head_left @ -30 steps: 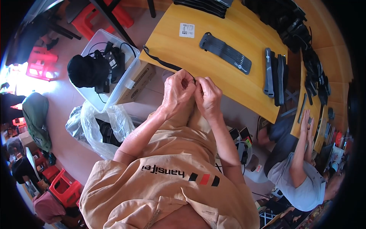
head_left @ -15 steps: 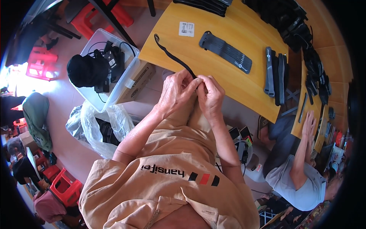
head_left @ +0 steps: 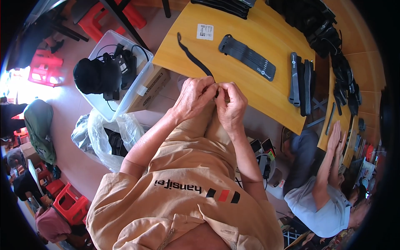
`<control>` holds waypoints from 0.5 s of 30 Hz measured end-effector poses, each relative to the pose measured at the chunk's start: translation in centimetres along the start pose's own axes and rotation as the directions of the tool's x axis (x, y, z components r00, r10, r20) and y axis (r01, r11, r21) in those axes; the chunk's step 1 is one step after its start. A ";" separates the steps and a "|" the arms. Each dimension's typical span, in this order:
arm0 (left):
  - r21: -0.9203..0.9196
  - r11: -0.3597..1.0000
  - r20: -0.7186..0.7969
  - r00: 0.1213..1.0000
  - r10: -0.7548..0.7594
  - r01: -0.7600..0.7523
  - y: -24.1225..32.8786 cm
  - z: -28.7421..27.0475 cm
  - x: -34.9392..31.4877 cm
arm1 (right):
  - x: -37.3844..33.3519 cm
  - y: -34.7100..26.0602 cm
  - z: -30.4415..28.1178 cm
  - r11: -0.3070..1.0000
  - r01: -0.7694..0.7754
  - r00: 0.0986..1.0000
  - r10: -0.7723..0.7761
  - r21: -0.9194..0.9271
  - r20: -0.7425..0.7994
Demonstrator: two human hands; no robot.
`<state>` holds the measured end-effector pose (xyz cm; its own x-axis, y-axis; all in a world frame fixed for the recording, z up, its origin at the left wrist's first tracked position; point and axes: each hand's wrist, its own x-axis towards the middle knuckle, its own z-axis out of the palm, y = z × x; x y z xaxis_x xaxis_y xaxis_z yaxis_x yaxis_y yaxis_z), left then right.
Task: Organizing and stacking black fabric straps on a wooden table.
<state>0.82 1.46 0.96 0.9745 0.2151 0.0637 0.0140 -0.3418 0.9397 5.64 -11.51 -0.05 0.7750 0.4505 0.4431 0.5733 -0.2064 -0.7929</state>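
Note:
A narrow black strap [head_left: 192, 57] runs from between my fingers across the near left edge of the yellow table [head_left: 175, 54]. My left hand [head_left: 194, 96] pinches it near its end. Close beside, almost touching, my right hand [head_left: 231, 105] has thumb and fingertips closed on the same end, where a small dark bit shows below the fingertips. The fingers hide most of that end. Beyond my hands a flat grey-black set of straps [head_left: 248, 57] lies on the table, with a white printed label [head_left: 205, 32] to its left.
Folded dark straps [head_left: 301, 85] lie at the table's right; more black straps [head_left: 227, 6] are stacked at the back. A clear plastic bin [head_left: 137, 79] with black gear stands at left, above a plastic bag [head_left: 104, 137]. At right, a co-worker [head_left: 318, 204] sits at another table.
The strap's free end has swung a little farther back and to the right over the table. Both my hands stay nearly in place. The co-worker has shifted slightly.

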 end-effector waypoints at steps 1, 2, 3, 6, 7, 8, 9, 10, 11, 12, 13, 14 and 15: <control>0.016 0.999 -0.004 0.999 0.035 -0.035 0.1 -0.2 0.0 | -0.1 -0.1 0.0 0.997 -0.056 0.998 0.056 0.056 0.004; 0.032 0.997 -0.006 0.997 0.071 -0.071 0.3 -0.4 0.1 | -0.1 -0.2 0.0 0.987 -0.112 0.994 0.112 0.112 0.010; 0.032 0.997 -0.006 0.997 0.072 -0.072 0.5 -0.5 0.2 | -0.1 -0.2 0.1 0.987 -0.112 0.994 0.111 0.112 0.009; 0.024 0.992 -0.006 0.992 0.127 -0.127 1.2 -0.9 0.3 | 0.0 -0.5 0.1 0.953 -0.210 0.978 0.208 0.218 0.032; -0.030 0.994 -0.012 0.995 0.101 -0.101 1.4 -1.1 0.3 | 0.2 -0.9 0.1 0.879 -0.309 0.950 0.304 0.363 0.072; -0.085 0.994 -0.016 0.997 0.074 -0.075 1.5 -1.1 0.2 | 0.5 -1.4 0.0 0.773 -0.398 0.912 0.390 0.495 0.125; -0.085 0.994 -0.016 0.997 0.074 -0.075 1.4 -1.0 0.1 | 0.8 -2.0 -0.2 0.705 -0.444 0.888 0.429 0.554 0.165; -0.196 0.980 -0.008 1.000 0.017 -0.018 1.2 -0.9 -0.1 | 1.0 -2.3 -0.4 0.704 -0.444 0.888 0.429 0.554 0.166; -0.304 0.952 0.006 0.999 -0.038 0.039 1.1 -0.9 -0.2 | 1.1 -2.5 -0.7 0.653 -0.471 0.875 0.432 0.594 0.219; -0.304 0.952 0.007 0.999 -0.038 0.038 1.2 -1.1 -0.2 | 1.2 -2.5 -0.9 0.599 -0.496 0.861 0.432 0.629 0.268; -0.368 0.925 0.049 0.996 -0.077 0.089 1.4 -1.4 -0.3 | 1.0 -2.0 -1.0 0.572 -0.485 0.871 0.387 0.662 0.303; -0.428 0.892 0.092 0.989 -0.113 0.142 1.5 -1.6 -0.3 | 1.1 -2.0 -1.2 0.573 -0.484 0.871 0.387 0.662 0.303; -0.429 0.893 0.090 0.990 -0.112 0.140 1.6 -1.6 -0.3 | 1.1 -2.1 -1.3 0.613 -0.488 0.872 0.368 0.622 0.322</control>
<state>0.20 2.32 2.96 0.9830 0.1687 -0.0725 0.0531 0.1170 0.9917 5.63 -11.74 2.69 0.8014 0.5968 -0.0396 -0.1919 0.1938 -0.9621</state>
